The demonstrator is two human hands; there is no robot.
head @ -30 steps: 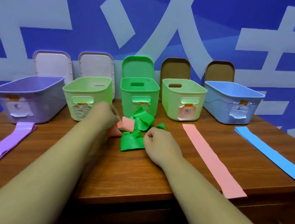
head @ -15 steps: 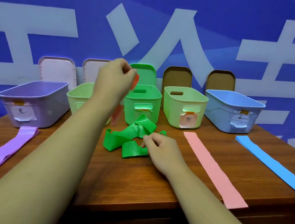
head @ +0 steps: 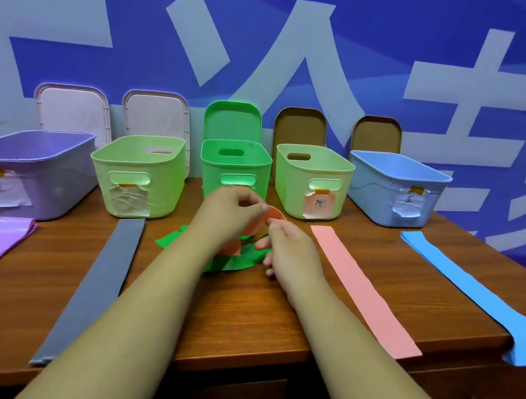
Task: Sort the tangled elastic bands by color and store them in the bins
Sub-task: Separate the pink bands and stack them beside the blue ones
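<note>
Lowered from bin height, left hand (head: 231, 210) fingers pinch the pink band (head: 275, 215); right hand (head: 285, 248) fingers touch it.

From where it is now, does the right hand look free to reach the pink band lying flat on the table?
Probably yes. The right hand hovers just left of the flat pink band, with bare table between them. Its fingers pinch a salmon band, though, so they aren't free.

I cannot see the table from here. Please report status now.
Left hand and right hand: both grip the pink band. Green bands tangled beneath. All bins open; nothing blocks the way.
</note>
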